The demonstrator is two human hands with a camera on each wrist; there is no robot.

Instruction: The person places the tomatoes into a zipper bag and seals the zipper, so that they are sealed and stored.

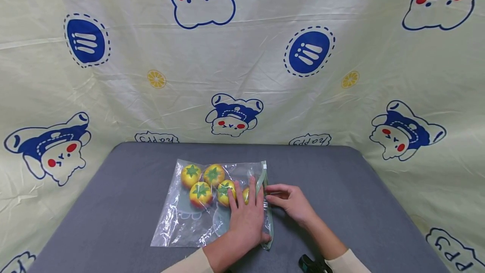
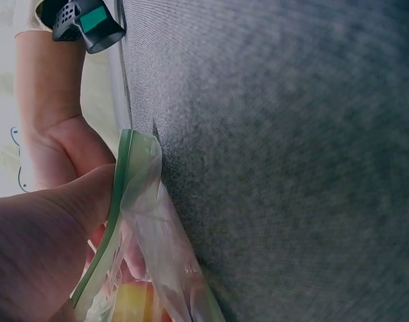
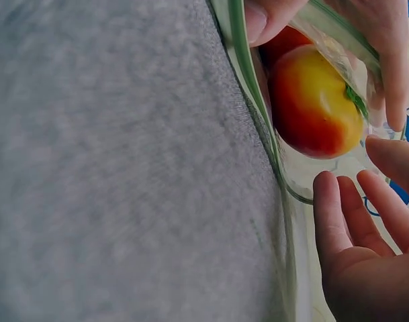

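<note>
A clear zip bag (image 1: 170, 222) with a green zip edge lies flat, its mouth toward the right. Several yellow-red tomatoes (image 1: 201, 194) with green star-shaped tops are inside. Spread over the bag near its mouth is my left hand (image 1: 246, 218), fingers straight, its thumb at the bag's edge. In the right wrist view the mouth gapes, and one tomato (image 3: 315, 100) shows just inside. My right hand (image 1: 291, 201) is beside the mouth, fingers loosely bent with nothing between them. Whether its fingertips touch the bag I cannot tell.
A grey cloth-covered table (image 1: 113, 201) carries the bag. Behind it hangs a pale printed curtain (image 1: 257, 62). A black wrist device (image 1: 312, 264) is by the right sleeve at the near edge.
</note>
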